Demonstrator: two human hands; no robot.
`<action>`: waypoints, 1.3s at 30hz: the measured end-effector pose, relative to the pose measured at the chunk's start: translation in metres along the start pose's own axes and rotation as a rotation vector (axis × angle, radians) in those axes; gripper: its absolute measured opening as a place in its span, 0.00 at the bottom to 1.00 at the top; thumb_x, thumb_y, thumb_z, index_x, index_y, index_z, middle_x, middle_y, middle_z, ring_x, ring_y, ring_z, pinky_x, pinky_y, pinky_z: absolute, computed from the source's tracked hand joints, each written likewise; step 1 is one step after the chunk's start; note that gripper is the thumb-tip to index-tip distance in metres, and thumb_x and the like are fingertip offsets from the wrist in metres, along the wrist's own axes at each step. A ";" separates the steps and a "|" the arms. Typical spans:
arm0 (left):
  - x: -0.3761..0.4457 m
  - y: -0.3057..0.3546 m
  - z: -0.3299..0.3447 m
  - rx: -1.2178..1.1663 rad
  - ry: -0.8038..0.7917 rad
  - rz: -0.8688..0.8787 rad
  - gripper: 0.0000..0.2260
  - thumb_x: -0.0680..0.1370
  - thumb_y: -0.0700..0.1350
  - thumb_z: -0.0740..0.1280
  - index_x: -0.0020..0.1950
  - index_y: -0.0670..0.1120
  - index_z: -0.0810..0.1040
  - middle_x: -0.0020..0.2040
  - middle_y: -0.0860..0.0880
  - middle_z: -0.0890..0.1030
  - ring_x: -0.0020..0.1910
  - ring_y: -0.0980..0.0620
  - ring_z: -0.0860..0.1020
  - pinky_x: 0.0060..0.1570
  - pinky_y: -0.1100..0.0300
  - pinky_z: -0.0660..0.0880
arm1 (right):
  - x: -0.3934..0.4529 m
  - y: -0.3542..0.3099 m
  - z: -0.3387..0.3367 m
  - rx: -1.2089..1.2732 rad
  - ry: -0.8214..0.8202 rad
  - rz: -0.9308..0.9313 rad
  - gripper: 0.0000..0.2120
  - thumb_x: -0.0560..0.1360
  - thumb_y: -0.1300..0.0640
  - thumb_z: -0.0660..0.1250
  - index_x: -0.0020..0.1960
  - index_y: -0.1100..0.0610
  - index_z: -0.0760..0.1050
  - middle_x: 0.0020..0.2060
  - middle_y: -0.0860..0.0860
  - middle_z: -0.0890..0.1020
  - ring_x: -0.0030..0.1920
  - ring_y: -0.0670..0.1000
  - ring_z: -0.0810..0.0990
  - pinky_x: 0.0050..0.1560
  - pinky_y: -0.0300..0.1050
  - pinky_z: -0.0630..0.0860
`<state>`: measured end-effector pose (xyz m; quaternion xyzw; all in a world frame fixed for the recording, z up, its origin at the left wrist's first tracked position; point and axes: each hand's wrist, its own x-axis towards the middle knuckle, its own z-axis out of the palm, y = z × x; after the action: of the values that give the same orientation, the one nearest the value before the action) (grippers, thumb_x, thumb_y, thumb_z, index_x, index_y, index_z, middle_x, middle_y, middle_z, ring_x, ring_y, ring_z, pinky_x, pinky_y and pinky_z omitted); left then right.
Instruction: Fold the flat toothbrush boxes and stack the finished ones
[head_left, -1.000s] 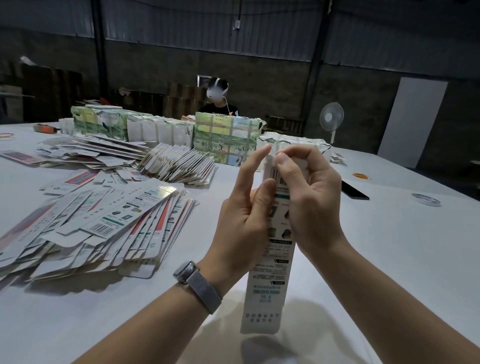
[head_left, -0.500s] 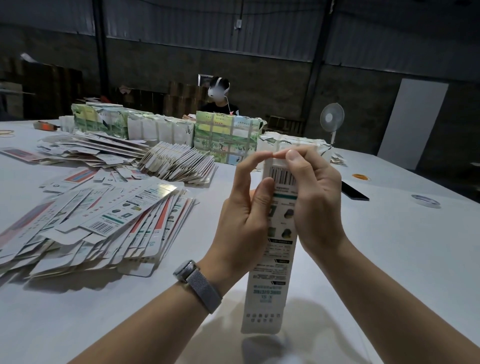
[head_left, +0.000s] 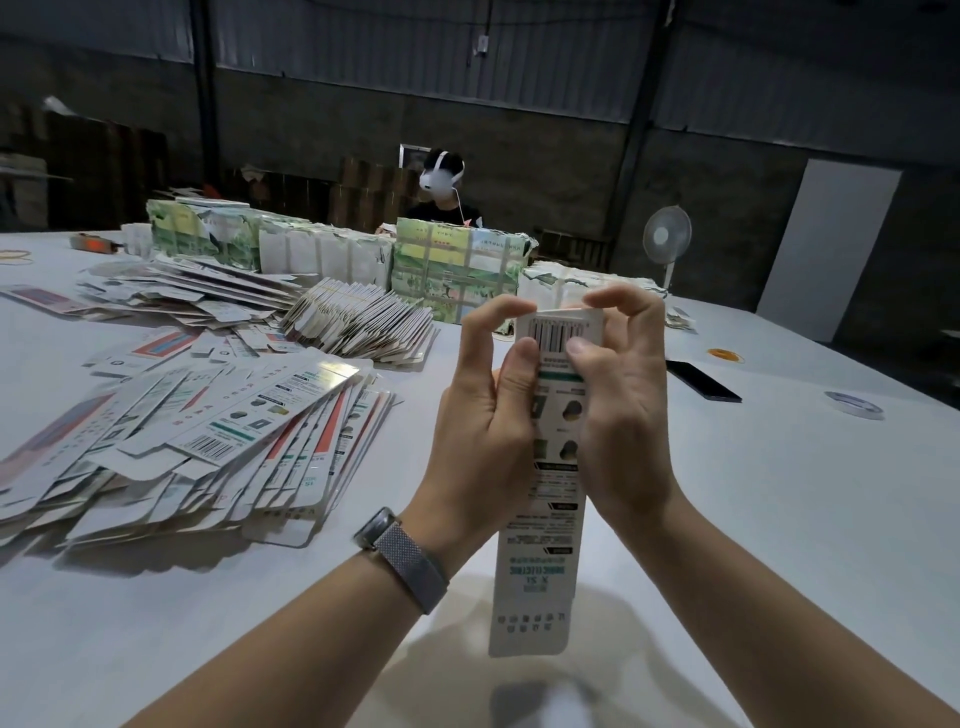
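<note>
toothbrush box (head_left: 540, 561): 1 long white carton, upright, barcode end up, held above the white table (head_left: 779, 519). left hand (head_left: 483, 431): fingers curled round the box's left edge, thumb pressed beside the barcode, forefinger hooked over the top flap. right hand (head_left: 623, 415): thumb pinching the barcode panel, forefinger bent over the top edge, other fingers curled behind. wristwatch (head_left: 400, 556): on the left wrist. flat box blanks (head_left: 208, 447): fanned pile, left of the fingers. wrapped bundles (head_left: 452, 270): beyond the fingertips. phone (head_left: 701, 382), tape roll (head_left: 852, 404): right of the fingers.
</note>
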<state>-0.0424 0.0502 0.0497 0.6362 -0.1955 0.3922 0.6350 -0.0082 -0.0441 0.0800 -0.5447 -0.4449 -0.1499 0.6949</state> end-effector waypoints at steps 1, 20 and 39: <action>0.000 0.000 0.000 0.006 0.002 0.001 0.08 0.83 0.50 0.56 0.61 0.59 0.69 0.43 0.49 0.83 0.36 0.47 0.83 0.31 0.50 0.80 | 0.000 0.000 0.000 0.002 0.005 -0.004 0.12 0.76 0.64 0.56 0.55 0.49 0.65 0.44 0.52 0.74 0.41 0.47 0.79 0.40 0.41 0.78; -0.004 0.001 0.005 0.051 0.049 0.019 0.08 0.83 0.50 0.55 0.62 0.59 0.66 0.45 0.46 0.83 0.37 0.44 0.84 0.33 0.45 0.82 | 0.002 0.004 -0.002 0.087 0.061 0.029 0.07 0.75 0.64 0.59 0.48 0.52 0.68 0.42 0.48 0.79 0.41 0.50 0.81 0.40 0.42 0.79; 0.005 -0.001 -0.004 -0.088 -0.108 -0.119 0.09 0.83 0.55 0.60 0.60 0.61 0.62 0.46 0.49 0.85 0.41 0.51 0.85 0.33 0.57 0.82 | 0.005 -0.023 -0.038 -1.088 -0.311 0.102 0.48 0.72 0.45 0.71 0.82 0.49 0.46 0.56 0.45 0.67 0.56 0.48 0.72 0.55 0.50 0.79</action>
<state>-0.0395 0.0553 0.0528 0.6387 -0.2083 0.3097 0.6729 -0.0041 -0.0844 0.0974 -0.8607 -0.3739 -0.2417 0.2470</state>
